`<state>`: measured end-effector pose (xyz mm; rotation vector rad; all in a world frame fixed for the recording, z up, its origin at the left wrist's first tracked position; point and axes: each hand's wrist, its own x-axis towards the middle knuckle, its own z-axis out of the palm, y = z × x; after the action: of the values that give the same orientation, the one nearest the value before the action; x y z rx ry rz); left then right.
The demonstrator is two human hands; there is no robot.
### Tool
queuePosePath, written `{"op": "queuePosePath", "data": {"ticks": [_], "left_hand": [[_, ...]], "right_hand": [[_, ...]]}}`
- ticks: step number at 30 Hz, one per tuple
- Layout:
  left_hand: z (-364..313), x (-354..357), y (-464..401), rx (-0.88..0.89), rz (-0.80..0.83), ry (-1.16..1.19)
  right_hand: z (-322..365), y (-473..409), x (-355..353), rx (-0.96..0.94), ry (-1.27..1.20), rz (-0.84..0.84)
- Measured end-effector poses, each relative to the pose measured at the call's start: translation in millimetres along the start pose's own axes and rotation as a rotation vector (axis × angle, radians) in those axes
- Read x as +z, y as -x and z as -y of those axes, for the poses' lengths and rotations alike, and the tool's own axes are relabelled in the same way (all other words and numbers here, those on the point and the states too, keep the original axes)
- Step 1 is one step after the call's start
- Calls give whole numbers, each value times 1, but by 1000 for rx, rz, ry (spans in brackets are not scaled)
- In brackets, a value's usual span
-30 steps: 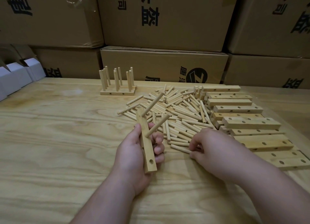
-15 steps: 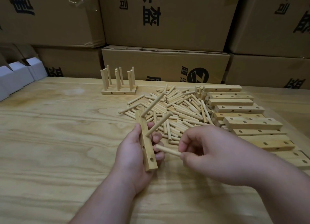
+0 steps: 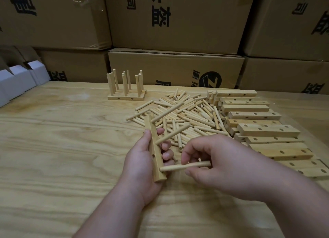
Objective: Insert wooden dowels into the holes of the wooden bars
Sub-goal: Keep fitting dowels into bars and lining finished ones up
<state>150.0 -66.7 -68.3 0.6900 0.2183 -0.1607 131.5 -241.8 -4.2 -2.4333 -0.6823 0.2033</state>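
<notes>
White boxes [image 3: 17, 79]: being kept at the far left edge of the table [image 3: 53, 148], well apart from the work.
Finished bars [image 3: 126, 96]: being shown far left of centre, upright dowels standing in them.
Left hand [image 3: 142, 164]: being curled round a wooden bar [image 3: 155, 154], thumb on the left face, fingers on the right; the bar is being held with its long axis running near to far.
Seated dowels [image 3: 170, 133]: two are being carried in the bar's far holes, slanting up to the right.
Loose dowel [image 3: 185, 166]: being pinched by the right hand [image 3: 222, 163] between thumb and fingers; its long axis is lying left to right, its free tip touching or just beside the bar's near end, so the hole appears to lie directly left of the grip.
Dowel pile [image 3: 187, 116]: being left beyond the hands.
Unfilled bars [image 3: 267, 130]: being stacked at the right.
</notes>
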Motion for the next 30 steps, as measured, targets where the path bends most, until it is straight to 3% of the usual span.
{"op": "queuePosePath", "data": {"ticks": [17, 30], "left_hand": [[1, -2, 0, 39, -20, -36], [-1, -1, 2, 101, -4, -16]], "right_hand": [[6, -3, 16, -18, 93, -176], [12, -4, 23, -36, -14, -159]]}}
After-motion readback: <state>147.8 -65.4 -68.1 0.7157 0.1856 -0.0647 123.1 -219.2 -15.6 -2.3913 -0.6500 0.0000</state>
